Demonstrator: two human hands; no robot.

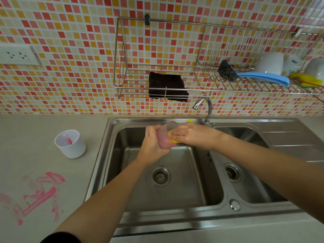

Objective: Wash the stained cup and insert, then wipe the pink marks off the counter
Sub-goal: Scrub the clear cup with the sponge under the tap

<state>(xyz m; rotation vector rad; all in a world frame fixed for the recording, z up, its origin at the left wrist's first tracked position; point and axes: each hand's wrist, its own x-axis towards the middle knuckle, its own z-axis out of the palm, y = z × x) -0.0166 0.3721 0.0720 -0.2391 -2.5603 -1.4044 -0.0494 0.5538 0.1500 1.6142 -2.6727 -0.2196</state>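
Sleeve (61, 238): a dark cuff on the left forearm, which reaches up over the sink (98, 165).
Left hand (152, 144): its fingers are curled round the insert (164, 139), gripping it from its left side.
Right hand (191, 135): its fingers are closed on a yellow sponge (172, 137), which presses the insert from the right. I cannot tell whether the sponge is inside the mouth or against the wall.
Insert: translucent and pink-tinged, held between the two sets of fingers above the left basin. Its long axis tilts from the left palm up and away toward the tap (203, 106).
White cup (70, 143): upright on the counter, well left of the left fingers and nearer that hand, with a pink streak inside.
Pink marks (40, 192): on the counter, left of the fingers and nearer the camera.
Step, as I judge it: scrubbing the insert, with the cup and counter not yet done.
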